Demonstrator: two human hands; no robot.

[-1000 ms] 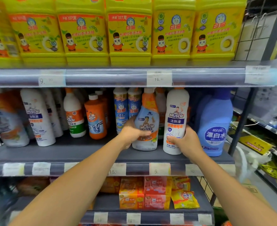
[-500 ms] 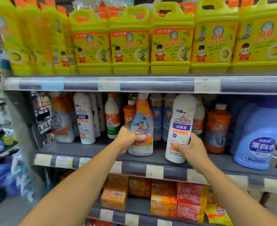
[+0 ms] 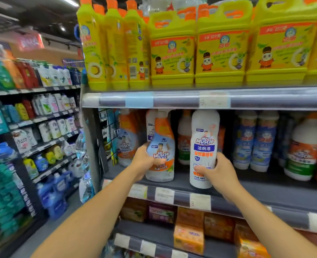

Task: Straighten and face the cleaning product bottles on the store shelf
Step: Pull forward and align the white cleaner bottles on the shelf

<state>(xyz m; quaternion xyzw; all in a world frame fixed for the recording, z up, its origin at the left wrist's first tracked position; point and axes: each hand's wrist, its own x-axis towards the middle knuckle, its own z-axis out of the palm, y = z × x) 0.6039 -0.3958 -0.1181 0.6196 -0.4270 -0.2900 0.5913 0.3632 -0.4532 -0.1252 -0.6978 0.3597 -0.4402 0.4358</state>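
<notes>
Grey store shelving fills the view, and its middle shelf (image 3: 265, 194) carries the cleaning bottles. On it, the left hand (image 3: 144, 161) curls round the lower side of one orange-and-blue spray bottle (image 3: 161, 146), upright with its label forward. The right hand (image 3: 219, 172), apart from the left, wraps the lower part of one tall white bottle (image 3: 204, 138) just beside it, near the front edge. Whether either base rests on the board is unclear. Further right stand two blue-labelled bottles (image 3: 247, 142). Above sit three tall yellow bottles (image 3: 114, 53) and four yellow jugs (image 3: 172, 53), the last cut off. Boxes (image 3: 189, 237) below are blurred.
</notes>
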